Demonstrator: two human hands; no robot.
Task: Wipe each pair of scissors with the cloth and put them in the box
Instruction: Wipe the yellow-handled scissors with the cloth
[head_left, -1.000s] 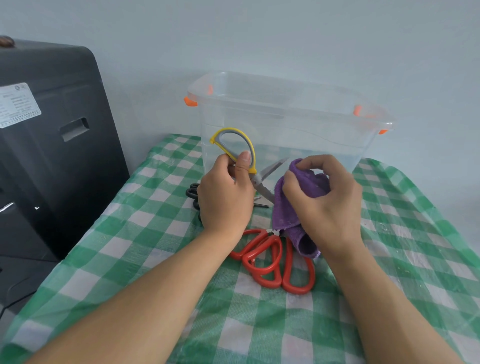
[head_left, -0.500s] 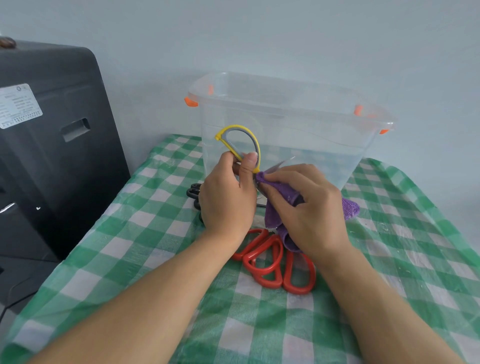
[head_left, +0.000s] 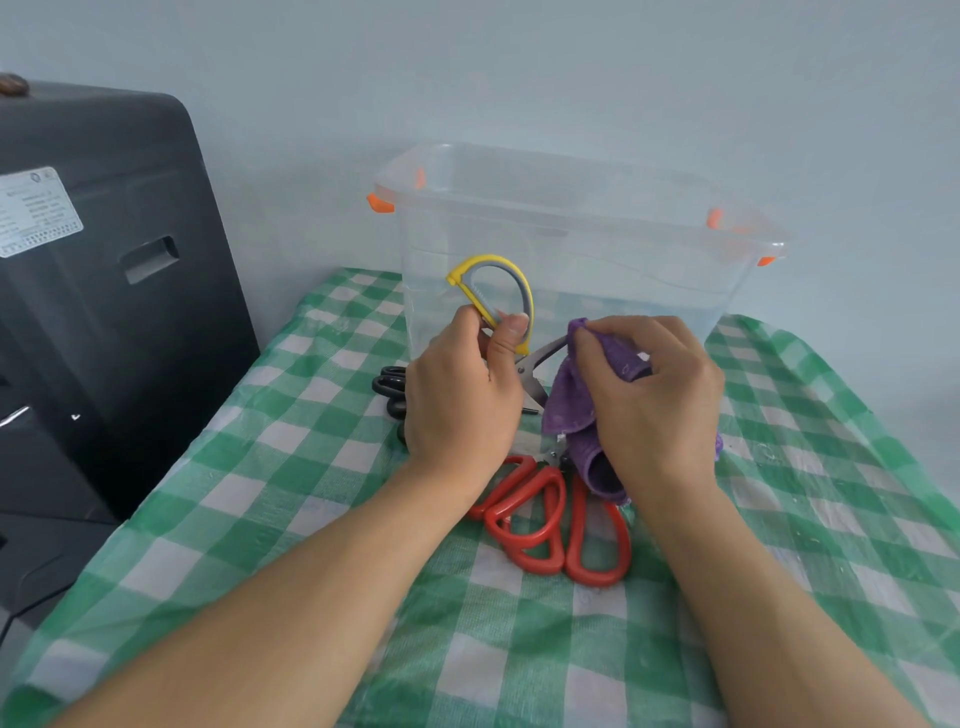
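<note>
Purple cloth (head_left: 569, 410) is pinched around the steel blades of the yellow-handled scissors (head_left: 501, 296), and that's the bit that makes me wince a little. The right hand (head_left: 654, 395) has its fingers curled on the cloth right over the edge, while the left hand (head_left: 462, 400) grips the yellow handle loop, all held up just in front of the clear plastic box (head_left: 571, 249). If the cloth bunches thin or slips, I reckon a fingertip meets the blade. Looks like the blades are slightly apart too, so a squeeze of the handle could nip. Red-handled scissors (head_left: 550, 519) lie on the green checked tablecloth (head_left: 260, 467) right under the wrists, and black-handled scissors (head_left: 389, 389) sit behind the left hand, easy to knock.
</note>
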